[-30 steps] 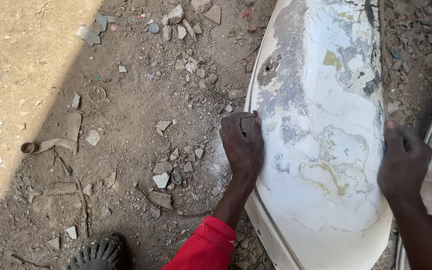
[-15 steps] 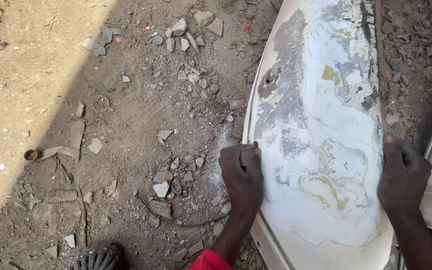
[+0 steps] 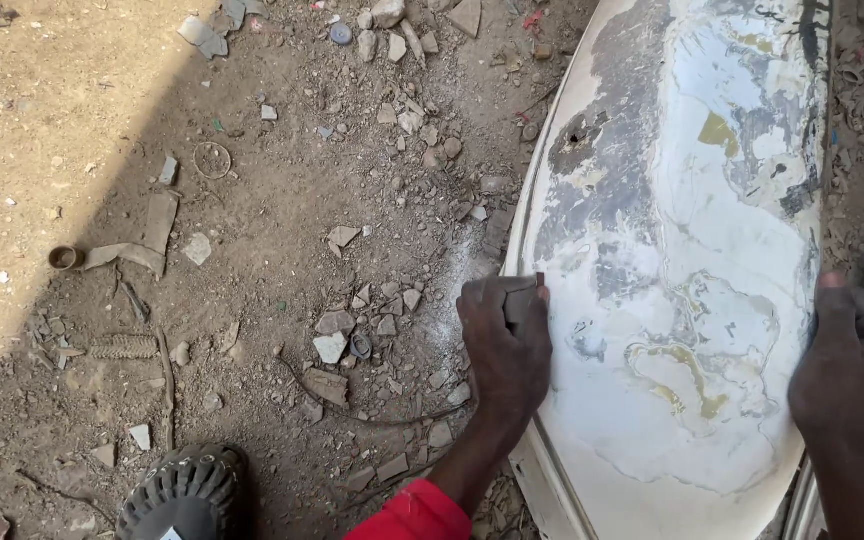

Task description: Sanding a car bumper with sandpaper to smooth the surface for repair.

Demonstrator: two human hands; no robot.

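Left hand (image 3: 505,345): sanding block (image 3: 518,296) pressed on white panel (image 3: 682,250) | right hand (image 3: 845,360): panel edge gripped | rubble-strewn ground (image 3: 282,200)

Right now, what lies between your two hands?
In the head view, only the sanded white panel with grey and yellow patches lies between the left hand, pressing a sanding pad at its edge, and the right hand.

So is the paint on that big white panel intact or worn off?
Worn off in patches. The white panel shows grey bare areas and yellowish spots; the left hand presses a small block on its edge.
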